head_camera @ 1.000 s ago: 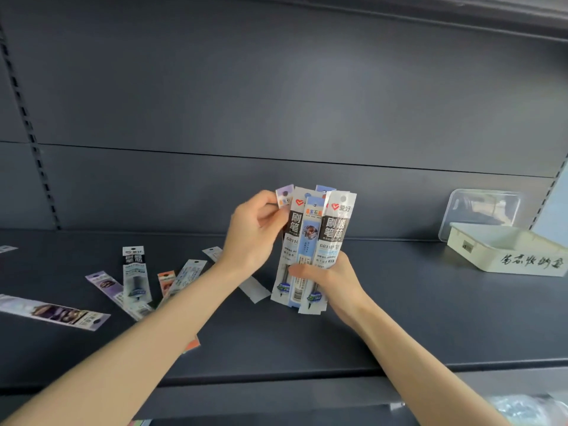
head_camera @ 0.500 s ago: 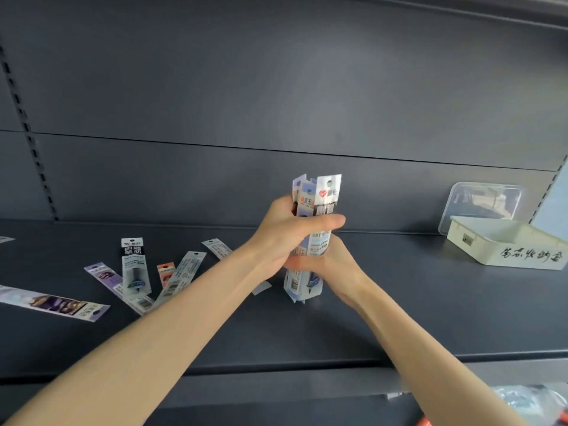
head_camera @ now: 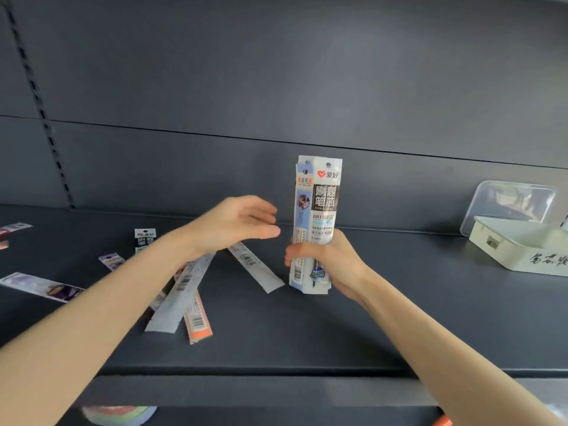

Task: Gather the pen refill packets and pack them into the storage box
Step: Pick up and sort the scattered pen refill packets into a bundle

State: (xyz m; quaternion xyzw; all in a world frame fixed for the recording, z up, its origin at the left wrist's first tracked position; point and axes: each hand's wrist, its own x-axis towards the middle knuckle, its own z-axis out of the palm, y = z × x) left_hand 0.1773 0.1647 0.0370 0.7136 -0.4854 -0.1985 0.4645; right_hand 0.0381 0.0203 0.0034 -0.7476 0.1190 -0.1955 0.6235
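Observation:
My right hand (head_camera: 329,265) grips a squared-up stack of pen refill packets (head_camera: 318,207), held upright with its bottom edge on the dark shelf (head_camera: 307,333). My left hand (head_camera: 236,222) hovers just left of the stack, fingers apart and holding nothing. Several loose packets lie flat on the shelf to the left: a white one (head_camera: 256,267), a long white one (head_camera: 181,295) over an orange one (head_camera: 196,318), a black-headed one (head_camera: 145,239) and purple ones (head_camera: 43,285). The cream storage box (head_camera: 519,245) stands open at the far right.
A clear plastic lid (head_camera: 510,204) leans against the back panel behind the box. The shelf's front edge (head_camera: 276,373) runs below my forearms. A round pastel object (head_camera: 120,415) shows on the level underneath.
My left hand has let go of the stack and drawn away to the left. The stack now stands squared and upright in my right hand alone.

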